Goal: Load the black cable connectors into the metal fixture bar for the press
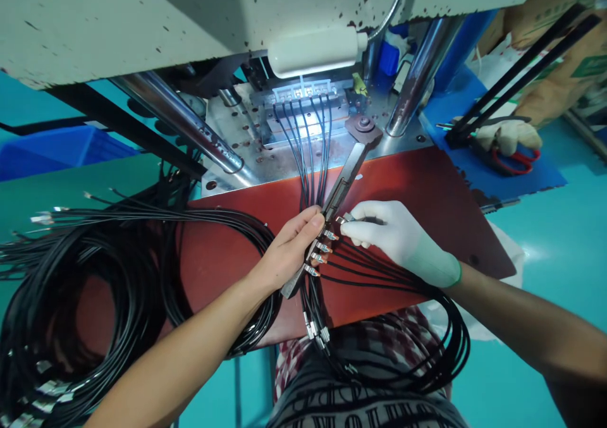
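Observation:
My bare left hand grips a long dark metal bar, its thumb pressed on the top. Several silver cable connectors sit in a row along the bar's lower part, with black cables running off to the right. In a white glove, my right hand pinches a cable connector beside the bar, just above the row. Beyond the hands, several black cables run into a lit metal mould on the machine bed.
Big coils of black cable lie at the left on the red-brown mat. Steel columns flank the mould, under a white lamp. Red-handled pliers and a glove rest on a blue surface at the right.

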### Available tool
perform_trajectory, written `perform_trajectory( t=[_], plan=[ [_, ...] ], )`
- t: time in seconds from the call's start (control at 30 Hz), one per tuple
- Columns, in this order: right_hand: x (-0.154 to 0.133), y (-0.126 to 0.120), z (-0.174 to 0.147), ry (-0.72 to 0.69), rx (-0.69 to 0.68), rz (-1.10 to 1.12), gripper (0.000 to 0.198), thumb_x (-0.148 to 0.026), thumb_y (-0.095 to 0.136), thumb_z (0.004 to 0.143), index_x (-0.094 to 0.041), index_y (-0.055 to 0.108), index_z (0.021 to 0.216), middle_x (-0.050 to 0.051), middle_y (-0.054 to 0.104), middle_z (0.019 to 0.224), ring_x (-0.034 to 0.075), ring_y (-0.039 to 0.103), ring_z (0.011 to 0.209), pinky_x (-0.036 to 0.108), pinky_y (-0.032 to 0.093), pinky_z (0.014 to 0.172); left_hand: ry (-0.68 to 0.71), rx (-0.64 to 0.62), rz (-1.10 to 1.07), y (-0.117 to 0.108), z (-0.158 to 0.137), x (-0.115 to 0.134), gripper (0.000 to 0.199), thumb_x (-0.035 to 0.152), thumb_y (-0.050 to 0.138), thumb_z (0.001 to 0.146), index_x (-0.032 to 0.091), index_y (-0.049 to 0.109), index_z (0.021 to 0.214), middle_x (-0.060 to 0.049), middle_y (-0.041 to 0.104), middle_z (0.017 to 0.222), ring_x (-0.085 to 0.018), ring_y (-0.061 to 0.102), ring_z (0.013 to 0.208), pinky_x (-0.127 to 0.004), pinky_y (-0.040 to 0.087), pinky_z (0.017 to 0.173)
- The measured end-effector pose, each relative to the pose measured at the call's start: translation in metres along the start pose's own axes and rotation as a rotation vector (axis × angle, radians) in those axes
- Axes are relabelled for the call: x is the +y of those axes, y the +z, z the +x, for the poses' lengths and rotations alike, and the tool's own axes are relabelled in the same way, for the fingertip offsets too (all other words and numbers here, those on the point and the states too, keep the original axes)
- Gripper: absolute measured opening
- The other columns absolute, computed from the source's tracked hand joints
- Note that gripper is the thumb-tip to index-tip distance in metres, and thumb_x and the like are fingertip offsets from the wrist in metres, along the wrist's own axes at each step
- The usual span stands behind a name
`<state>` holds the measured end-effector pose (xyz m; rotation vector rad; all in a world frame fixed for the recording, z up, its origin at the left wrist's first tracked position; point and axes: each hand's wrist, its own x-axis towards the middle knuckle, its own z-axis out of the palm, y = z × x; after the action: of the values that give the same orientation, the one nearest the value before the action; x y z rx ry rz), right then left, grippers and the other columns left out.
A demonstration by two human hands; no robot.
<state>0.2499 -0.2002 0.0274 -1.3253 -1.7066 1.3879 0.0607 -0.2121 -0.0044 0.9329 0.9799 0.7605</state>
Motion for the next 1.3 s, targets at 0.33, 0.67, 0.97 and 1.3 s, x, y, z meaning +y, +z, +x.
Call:
perform_trajectory(
  t=[0.33,0.67,0.97,1.3],
  plan=[
    [0.000,-0.002,0.006,0.066,-0.078,0.131,0.021,-0.026,0.062,0.080,-0.017,0.059,0.062,-0.004,0.055,0.056,0.010,0.051,0.055,0.024,0.037,0.055,-0.015,-0.027,-0.007,-0.001,0.000,-0.001,0.038,0.055,0.061,0.083,0.018,0.055,0.079,0.001,0.053,0.067,-0.008,0.047,0.052,-0.017,0.037,0.042],
    [0.000,-0.001,0.005,0.068,-0.097,0.153,0.023,-0.024,0.060,0.081,-0.016,0.057,0.060,-0.004,0.055,0.056,0.009,0.051,0.056,0.023,0.036,0.056,0.018,-0.031,0.123,0.000,-0.001,0.001,0.038,0.055,0.057,0.086,0.018,0.050,0.079,0.003,0.051,0.066,-0.008,0.046,0.051,-0.019,0.035,0.043],
    [0.008,-0.006,-0.007,-0.053,0.011,-0.117,0.021,-0.037,0.063,0.084,-0.017,0.070,0.080,0.001,0.070,0.080,0.015,0.061,0.075,0.024,0.044,0.065,0.105,-0.048,0.254,0.001,-0.001,0.000,0.035,0.051,0.051,0.091,0.018,0.046,0.077,0.004,0.047,0.065,-0.007,0.042,0.054,-0.020,0.033,0.049],
    [0.002,-0.012,-0.011,-0.003,0.141,-0.153,0.025,-0.037,0.059,0.087,-0.018,0.068,0.073,-0.001,0.064,0.067,0.013,0.058,0.067,0.024,0.041,0.061,0.035,-0.117,0.108,-0.002,0.001,-0.002,0.035,0.052,0.053,0.090,0.018,0.047,0.081,0.005,0.046,0.065,-0.006,0.046,0.051,-0.017,0.036,0.045]
  ],
)
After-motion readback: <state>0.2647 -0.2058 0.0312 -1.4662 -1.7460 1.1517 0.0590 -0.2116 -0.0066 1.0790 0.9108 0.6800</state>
